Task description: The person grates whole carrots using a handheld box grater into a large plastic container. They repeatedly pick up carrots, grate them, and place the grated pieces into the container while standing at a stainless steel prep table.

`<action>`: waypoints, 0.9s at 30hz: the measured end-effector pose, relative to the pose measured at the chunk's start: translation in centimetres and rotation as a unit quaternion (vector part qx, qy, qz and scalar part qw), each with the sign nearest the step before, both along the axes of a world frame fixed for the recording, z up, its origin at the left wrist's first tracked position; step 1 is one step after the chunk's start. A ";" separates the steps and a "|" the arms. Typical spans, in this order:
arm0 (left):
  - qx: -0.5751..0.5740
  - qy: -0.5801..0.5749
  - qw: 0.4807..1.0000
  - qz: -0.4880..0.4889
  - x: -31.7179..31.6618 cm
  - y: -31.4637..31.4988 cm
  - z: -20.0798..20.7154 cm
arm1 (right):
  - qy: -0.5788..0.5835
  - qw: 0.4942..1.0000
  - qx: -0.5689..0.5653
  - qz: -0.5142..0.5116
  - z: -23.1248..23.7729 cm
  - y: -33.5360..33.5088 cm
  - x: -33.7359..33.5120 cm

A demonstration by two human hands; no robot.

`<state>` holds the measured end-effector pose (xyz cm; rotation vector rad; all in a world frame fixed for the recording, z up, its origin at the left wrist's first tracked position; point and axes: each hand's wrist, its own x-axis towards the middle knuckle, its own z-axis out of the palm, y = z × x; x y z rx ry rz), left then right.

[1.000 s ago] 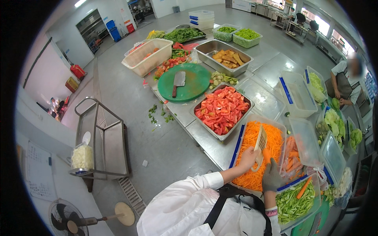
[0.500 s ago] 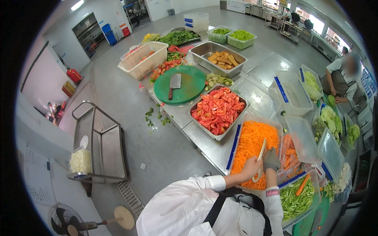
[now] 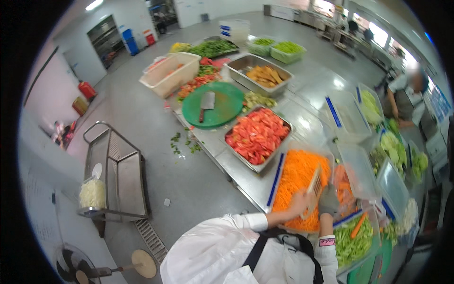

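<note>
Above the blue-edged bin, heaped with shredded carrot, clasped with the bare left hand a slanted grater. Held the gloved right hand close beside, with a grip impossible to tell. Seemingly risked scraped fingers through any slip.

The wearer's 2 hands and 1 glove, 1 grater, 1 tub of carrot shreds, 2 deep steel pans, 1 cleaver, 2 green boards, 1 cream crate, 1 trolley, 1 fan.
</note>
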<state>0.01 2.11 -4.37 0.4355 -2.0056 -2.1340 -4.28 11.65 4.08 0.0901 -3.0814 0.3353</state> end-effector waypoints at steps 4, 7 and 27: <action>0.008 -0.008 1.000 -0.023 0.4 -0.6 1.2 | 0.049 0.995 0.048 0.074 -2.1 -0.4 2.6; 0.025 -0.014 0.997 -0.068 2.7 0.7 2.8 | -0.047 0.999 -0.008 -0.010 -2.2 0.7 -4.2; 0.026 -0.028 0.999 0.006 0.6 -2.4 2.9 | 0.052 0.994 -0.069 0.074 -0.5 0.5 4.9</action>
